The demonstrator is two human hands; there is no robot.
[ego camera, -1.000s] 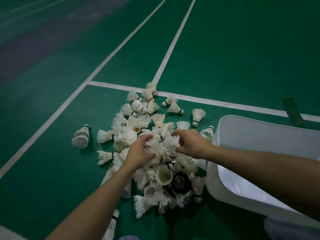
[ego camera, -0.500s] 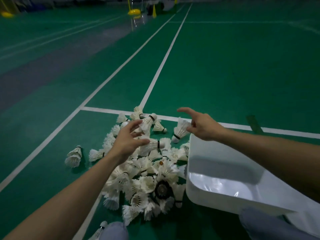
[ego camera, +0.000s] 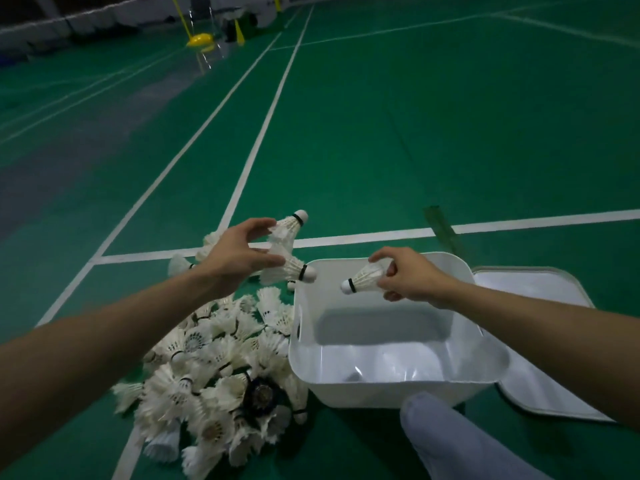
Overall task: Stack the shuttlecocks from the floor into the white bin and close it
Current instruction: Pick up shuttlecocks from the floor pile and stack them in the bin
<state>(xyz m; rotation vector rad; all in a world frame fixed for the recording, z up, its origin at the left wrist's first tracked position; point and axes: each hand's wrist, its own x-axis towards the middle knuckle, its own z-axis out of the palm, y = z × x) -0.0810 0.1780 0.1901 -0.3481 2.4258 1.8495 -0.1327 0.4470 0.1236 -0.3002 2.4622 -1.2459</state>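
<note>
While the right hand (ego camera: 412, 278) pinches a shuttlecock (ego camera: 365, 277) above the far edge of the white bin (ego camera: 381, 393), the left hand (ego camera: 239, 258) grips two shuttlecocks (ego camera: 290, 268) just outside its far-left corner; the pile (ego camera: 214, 368) lies against its left wall.

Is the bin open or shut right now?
Open. The lid lies flat on the floor beside the bin, and the right hand holds a shuttlecock above its exposed inside.

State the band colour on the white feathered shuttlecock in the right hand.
Black band beside the white cork tip; head view.
</note>
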